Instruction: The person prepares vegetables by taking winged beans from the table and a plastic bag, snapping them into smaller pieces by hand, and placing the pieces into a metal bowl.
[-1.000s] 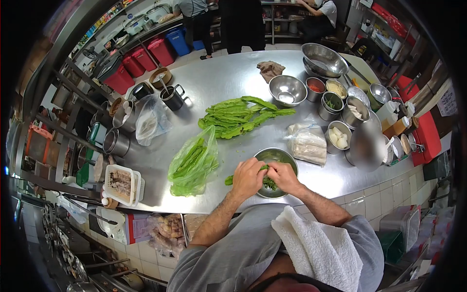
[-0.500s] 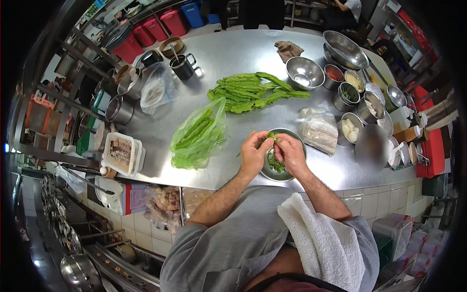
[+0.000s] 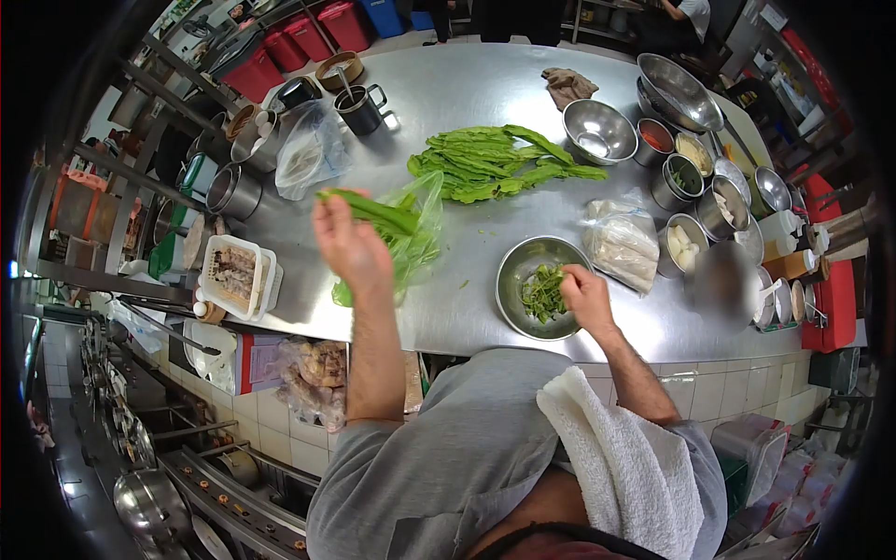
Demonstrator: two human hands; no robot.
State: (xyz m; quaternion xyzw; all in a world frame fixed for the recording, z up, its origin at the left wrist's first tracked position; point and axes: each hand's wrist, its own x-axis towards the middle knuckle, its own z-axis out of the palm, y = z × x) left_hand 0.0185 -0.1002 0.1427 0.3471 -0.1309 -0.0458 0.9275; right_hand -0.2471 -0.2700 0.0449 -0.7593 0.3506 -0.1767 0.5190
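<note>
Left hand (image 3: 351,245) pinching green vegetable (image 3: 381,214), right hand (image 3: 586,297) curled at steel bowl (image 3: 510,283), its hold unclear

Two hands (image 3: 353,247) (image 3: 588,297), one white towel (image 3: 621,457) and one black mug (image 3: 360,114) show.

The left grip (image 3: 351,245) has moved from bowl (image 3: 511,283) to green pod (image 3: 387,215).
</note>
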